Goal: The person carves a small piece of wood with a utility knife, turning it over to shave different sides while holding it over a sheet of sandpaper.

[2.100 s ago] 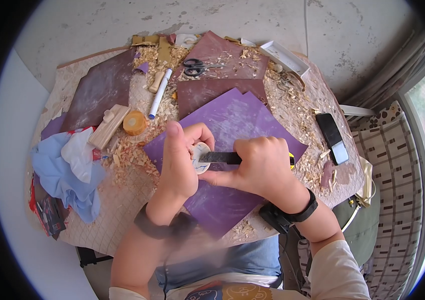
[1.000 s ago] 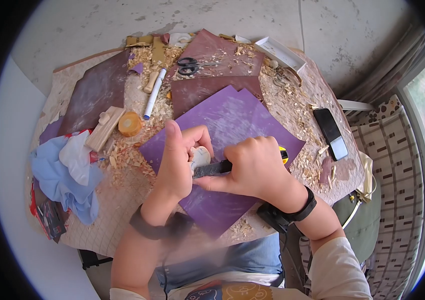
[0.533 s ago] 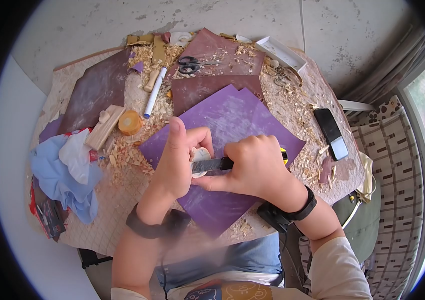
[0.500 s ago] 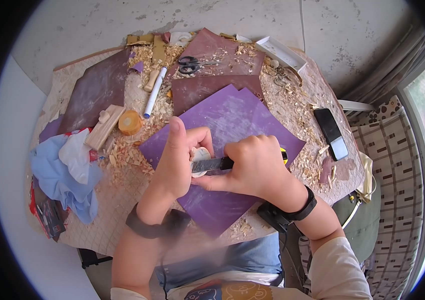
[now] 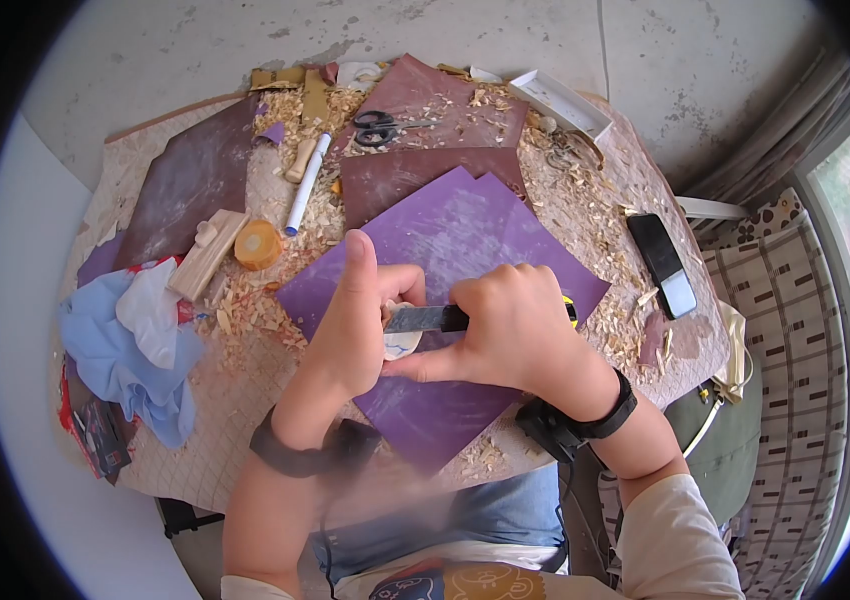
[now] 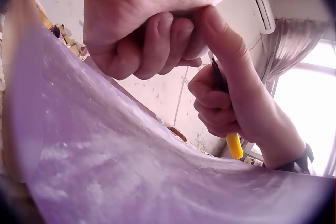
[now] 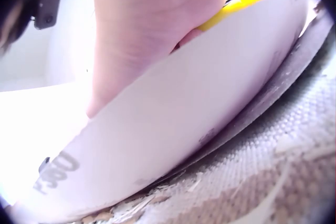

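Above the purple sandpaper [image 5: 465, 235], my left hand [image 5: 347, 330] grips a small pale wooden piece [image 5: 403, 346] with blue lines on its face. That hand's thumb points up, and its fingers hide much of the piece. My right hand [image 5: 517, 328] holds a utility knife [image 5: 417, 319] with a broad grey blade, which lies across the upper part of the wood. The right thumb reaches under the blade to the lower edge of the piece. In the left wrist view the yellow handle end [image 6: 234, 146] sticks out below the right fist.
Wood shavings [image 5: 245, 315] litter the table. Around the sandpaper lie scissors [image 5: 377, 128], a marker [image 5: 308, 185], a wooden block [image 5: 209, 255], a round orange-sided piece [image 5: 259, 245], a blue cloth [image 5: 135, 350] and a phone [image 5: 661, 265]. A white box [image 5: 560, 103] stands at the back.
The knife blade went down to the lower part of the wooden piece, then came back up across its top. The piece has turned in my left hand, and less of its face shows.
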{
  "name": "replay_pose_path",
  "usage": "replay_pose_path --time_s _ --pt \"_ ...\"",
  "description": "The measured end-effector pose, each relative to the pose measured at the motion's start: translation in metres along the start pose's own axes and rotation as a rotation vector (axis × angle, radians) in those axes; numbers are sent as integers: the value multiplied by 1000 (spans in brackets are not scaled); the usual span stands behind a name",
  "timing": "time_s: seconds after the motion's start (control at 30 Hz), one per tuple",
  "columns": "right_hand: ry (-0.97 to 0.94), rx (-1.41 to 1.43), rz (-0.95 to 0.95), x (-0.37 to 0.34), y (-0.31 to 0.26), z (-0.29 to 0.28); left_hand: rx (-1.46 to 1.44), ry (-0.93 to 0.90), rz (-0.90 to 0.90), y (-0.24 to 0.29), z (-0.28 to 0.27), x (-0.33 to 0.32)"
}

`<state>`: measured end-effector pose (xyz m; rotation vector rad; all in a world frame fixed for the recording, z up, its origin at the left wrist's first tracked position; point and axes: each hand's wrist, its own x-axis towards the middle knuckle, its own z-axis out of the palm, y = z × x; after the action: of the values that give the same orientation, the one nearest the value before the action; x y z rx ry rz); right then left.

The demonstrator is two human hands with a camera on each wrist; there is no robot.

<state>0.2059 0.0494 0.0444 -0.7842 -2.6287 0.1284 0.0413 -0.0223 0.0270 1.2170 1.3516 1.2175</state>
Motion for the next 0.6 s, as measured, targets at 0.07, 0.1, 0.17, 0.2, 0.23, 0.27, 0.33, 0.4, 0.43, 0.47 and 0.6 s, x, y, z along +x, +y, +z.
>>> replay_pose_path --time_s 0.07,0.1,0.17,0.2,0.23,0.27,0.33,0.4,0.43,0.47,0.6 --pt "0 15 3 0 1 1 -16 -11 32 -3 0 2" --pt "0 31 3 0 1 2 -10 -25 54 -5 0 3" --pt "-11 33 -1 0 1 1 -4 -37 75 -5 -2 3" --pt "-22 34 -5 0 0 1 -16 -52 44 -4 -2 1" --pt "-22 35 -6 0 0 1 -27 -67 13 -2 -3 1" --pt "-47 34 2 1 0 0 -27 -67 12 -2 -2 1" --pt "-72 34 10 1 -1 -2 -18 -70 12 -2 -2 0" --pt "-106 23 14 1 -1 -3 -14 -72 15 -2 -1 1" --pt "-105 24 14 1 -2 -2 -11 -74 19 -2 -1 1" --pt "-80 27 13 0 -2 -2 -11 -74 19 -3 -2 1" --pt "23 40 -3 -1 0 2 49 -59 -8 3 -1 1"
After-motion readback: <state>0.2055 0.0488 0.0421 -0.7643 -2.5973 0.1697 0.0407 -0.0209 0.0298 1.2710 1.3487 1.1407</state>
